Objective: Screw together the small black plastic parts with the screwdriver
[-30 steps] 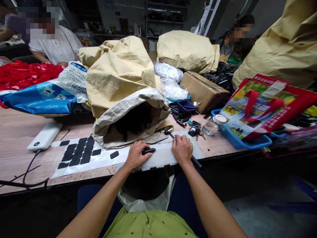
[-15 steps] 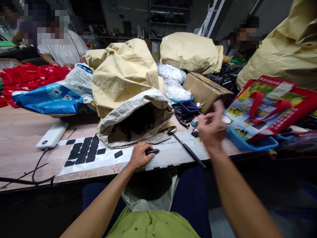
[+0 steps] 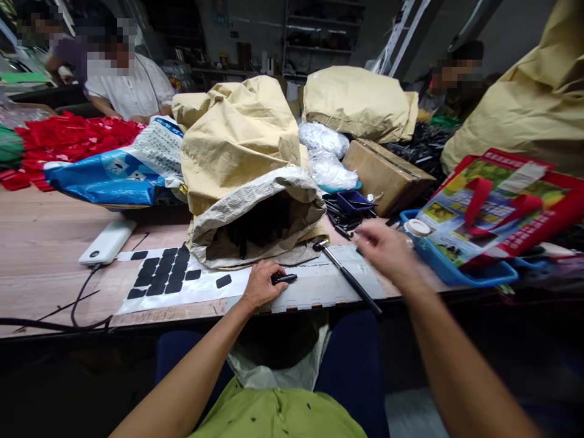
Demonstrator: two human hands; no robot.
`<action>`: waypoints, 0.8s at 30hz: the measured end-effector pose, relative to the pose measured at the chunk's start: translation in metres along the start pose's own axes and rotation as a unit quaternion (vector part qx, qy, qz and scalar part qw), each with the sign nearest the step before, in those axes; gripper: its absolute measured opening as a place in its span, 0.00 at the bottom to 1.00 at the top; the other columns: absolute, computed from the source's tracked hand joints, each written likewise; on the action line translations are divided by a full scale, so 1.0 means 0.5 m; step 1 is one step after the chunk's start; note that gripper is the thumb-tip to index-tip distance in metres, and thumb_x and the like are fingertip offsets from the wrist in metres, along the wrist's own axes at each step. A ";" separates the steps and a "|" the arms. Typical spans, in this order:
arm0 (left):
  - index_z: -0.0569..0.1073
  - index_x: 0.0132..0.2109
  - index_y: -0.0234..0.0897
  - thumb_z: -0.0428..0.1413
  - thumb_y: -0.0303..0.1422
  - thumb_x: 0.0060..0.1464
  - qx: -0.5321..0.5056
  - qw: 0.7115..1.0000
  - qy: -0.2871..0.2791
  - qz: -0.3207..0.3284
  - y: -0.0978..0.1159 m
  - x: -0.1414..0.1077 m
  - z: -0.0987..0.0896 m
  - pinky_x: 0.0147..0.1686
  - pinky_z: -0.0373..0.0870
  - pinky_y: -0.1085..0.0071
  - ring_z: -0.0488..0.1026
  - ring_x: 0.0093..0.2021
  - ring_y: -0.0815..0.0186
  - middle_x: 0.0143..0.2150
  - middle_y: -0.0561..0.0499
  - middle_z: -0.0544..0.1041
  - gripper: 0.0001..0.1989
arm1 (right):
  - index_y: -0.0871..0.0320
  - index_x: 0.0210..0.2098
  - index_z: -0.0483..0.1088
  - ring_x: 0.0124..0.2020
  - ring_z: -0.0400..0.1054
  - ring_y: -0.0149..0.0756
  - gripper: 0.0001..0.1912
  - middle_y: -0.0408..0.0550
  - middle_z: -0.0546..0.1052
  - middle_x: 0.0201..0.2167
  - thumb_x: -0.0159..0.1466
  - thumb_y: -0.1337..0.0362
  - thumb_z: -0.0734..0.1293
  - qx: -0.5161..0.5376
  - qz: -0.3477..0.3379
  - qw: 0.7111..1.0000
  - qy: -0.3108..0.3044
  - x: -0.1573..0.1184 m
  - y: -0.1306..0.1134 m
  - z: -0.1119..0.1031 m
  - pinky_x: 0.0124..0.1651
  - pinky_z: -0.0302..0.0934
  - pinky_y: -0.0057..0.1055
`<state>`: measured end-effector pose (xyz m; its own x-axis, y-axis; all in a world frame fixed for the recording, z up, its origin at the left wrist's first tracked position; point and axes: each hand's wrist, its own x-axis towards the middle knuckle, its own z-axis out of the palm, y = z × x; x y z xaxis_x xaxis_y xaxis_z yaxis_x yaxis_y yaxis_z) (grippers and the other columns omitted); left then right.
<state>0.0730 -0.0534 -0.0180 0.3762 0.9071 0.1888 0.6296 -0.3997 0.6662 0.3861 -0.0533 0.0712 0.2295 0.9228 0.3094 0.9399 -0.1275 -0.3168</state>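
Observation:
My left hand [image 3: 263, 286] rests at the table's front edge, fingers closed around a short black tube-shaped piece [image 3: 286, 278], whose end sticks out to the right. Over the grey cardboard [image 3: 337, 281], my right hand [image 3: 385, 250] is smeared by motion, so its grip is unclear. Its fingers are near a pile of small black parts [image 3: 338, 224]. Between the hands lies a small hammer [image 3: 349, 277] with a black handle. Behind my left hand, a woven sack [image 3: 205, 243] opens toward me, with dark pieces inside.
Black stickers [image 3: 166, 271] on a white sheet and a white power bank [image 3: 107, 242] lie left. A blue basket [image 3: 483, 278] under a red printed bag [image 3: 506, 207] stands right, near a cardboard box [image 3: 387, 170]. Co-workers sit across the table.
My right hand has moved left and slightly down, toward the small black parts. My left hand keeps its hold on the black piece. The view has shifted slightly.

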 end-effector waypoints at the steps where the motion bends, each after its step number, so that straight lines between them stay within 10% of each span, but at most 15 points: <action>1: 0.80 0.38 0.40 0.66 0.31 0.48 -0.001 1.000 -0.001 -0.002 0.000 0.000 0.000 0.47 0.65 0.62 0.72 0.44 0.57 0.38 0.50 0.79 0.08 | 0.52 0.51 0.78 0.41 0.71 0.38 0.16 0.49 0.79 0.43 0.67 0.54 0.68 0.005 0.004 0.999 -0.052 -0.016 -0.012 0.021 0.43 0.64 0.33; 7: 0.81 0.38 0.39 0.66 0.30 0.49 -0.017 1.000 0.005 -0.005 -0.002 0.001 -0.001 0.47 0.64 0.62 0.72 0.44 0.57 0.37 0.50 0.79 0.07 | 0.57 0.51 0.74 0.49 0.67 0.44 0.14 0.54 0.75 0.48 0.70 0.60 0.64 -0.084 0.042 0.988 -0.120 -0.093 -0.036 0.129 0.45 0.57 0.34; 17: 0.81 0.35 0.39 0.67 0.28 0.47 -0.035 0.999 0.018 -0.014 -0.003 -0.001 0.001 0.45 0.63 0.64 0.71 0.42 0.59 0.34 0.50 0.77 0.06 | 0.57 0.54 0.72 0.50 0.71 0.40 0.16 0.52 0.77 0.46 0.73 0.61 0.58 0.264 -0.097 0.957 -0.071 -0.222 -0.138 0.076 0.55 0.65 0.36; 24: 0.78 0.30 0.37 0.68 0.25 0.46 -0.037 0.999 0.034 0.000 -0.008 -0.002 0.007 0.42 0.61 0.65 0.69 0.39 0.61 0.33 0.51 0.76 0.06 | 0.53 0.64 0.68 0.41 0.73 0.37 0.23 0.50 0.74 0.41 0.74 0.66 0.55 0.202 -0.135 0.964 -0.105 -0.286 -0.187 0.099 0.46 0.69 0.32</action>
<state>0.0723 -0.0530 -0.0234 0.3285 0.9147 0.2355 0.5761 -0.3916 0.7174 0.2529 -0.1551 0.0123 -0.1047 0.9613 0.2550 0.7732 0.2399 -0.5870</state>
